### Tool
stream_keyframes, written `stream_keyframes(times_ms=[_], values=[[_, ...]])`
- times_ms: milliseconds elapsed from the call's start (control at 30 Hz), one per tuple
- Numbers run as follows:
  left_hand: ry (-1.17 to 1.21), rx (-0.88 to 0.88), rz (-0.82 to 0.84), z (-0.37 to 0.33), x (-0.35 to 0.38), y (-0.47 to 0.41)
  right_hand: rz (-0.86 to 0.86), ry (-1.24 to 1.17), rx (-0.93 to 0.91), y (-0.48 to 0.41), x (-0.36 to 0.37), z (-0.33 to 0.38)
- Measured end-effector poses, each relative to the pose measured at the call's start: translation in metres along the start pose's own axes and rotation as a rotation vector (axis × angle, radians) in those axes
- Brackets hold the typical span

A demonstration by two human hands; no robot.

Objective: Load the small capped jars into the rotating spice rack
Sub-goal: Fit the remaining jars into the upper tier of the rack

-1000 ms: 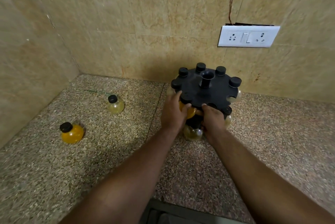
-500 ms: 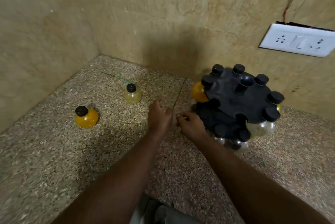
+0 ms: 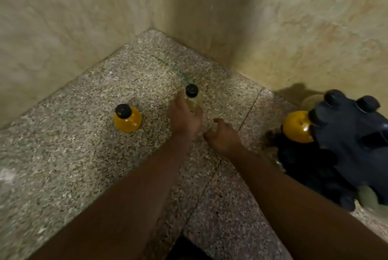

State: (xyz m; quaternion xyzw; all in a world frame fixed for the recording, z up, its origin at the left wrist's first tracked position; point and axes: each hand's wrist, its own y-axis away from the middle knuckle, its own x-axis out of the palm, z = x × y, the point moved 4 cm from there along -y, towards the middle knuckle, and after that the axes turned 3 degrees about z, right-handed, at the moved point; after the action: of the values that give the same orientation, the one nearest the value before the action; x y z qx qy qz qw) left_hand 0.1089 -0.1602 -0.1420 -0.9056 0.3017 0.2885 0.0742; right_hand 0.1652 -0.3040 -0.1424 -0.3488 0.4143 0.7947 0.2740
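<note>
Pale jar [image 3: 192, 101], small and black-capped, stands upright on the speckled counter [image 3: 63, 165] not far from the corner, and the left hand [image 3: 184, 117] is right up against its near side. The thumb looks to be on one flank and the fingers on the other. The picture is smeared there, so I cannot tell whether the hand has closed on the jar or only cups it. The right hand [image 3: 222, 136] hovers just beside the left, low over the stone, fingers loosely curled and holding nothing.

To the left of the hands, a little apart from them, a second jar, the orange jar [image 3: 127, 121], also waits upright on the counter. Off to the right sits the black spice rack [image 3: 346, 144], partly cut off by the picture's edge, with a racked orange jar [image 3: 299, 127] hanging at its near rim and caps showing on top.

I would judge these jars light and rigid, glass or hard plastic. The round bellies look smooth and could slip, and the contents add a little weight. The safest hold seems to be around the belly just under the cap, or at the neck, keeping the jar upright.

The walls [image 3: 63, 18] close in behind and to the left, so the way out is up and across to the right. The open stone between hands and rack gives room. The rack's jutting rim is the thing to mind.
</note>
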Motion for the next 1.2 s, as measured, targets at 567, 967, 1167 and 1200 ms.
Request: stream_keyframes(times_ms=[567, 967, 1167, 1200], values=[[0.073, 0.217, 0.069, -0.003, 0.003, -0.047, 0.172, 0.249, 0.007, -0.046, 0.036, 0.011], [0.033, 0.260, 0.075, -0.061, -0.013, 0.010, -0.195, -0.207, -0.035, 0.022, -0.019, 0.000], [0.029, 0.363, 0.103, -0.091, -0.007, 0.064, -0.348, -0.439, -0.009, 0.081, -0.044, -0.023], [0.010, 0.383, 0.107, -0.097, -0.003, 0.077, -0.369, -0.504, 0.010, 0.094, -0.048, -0.033]])
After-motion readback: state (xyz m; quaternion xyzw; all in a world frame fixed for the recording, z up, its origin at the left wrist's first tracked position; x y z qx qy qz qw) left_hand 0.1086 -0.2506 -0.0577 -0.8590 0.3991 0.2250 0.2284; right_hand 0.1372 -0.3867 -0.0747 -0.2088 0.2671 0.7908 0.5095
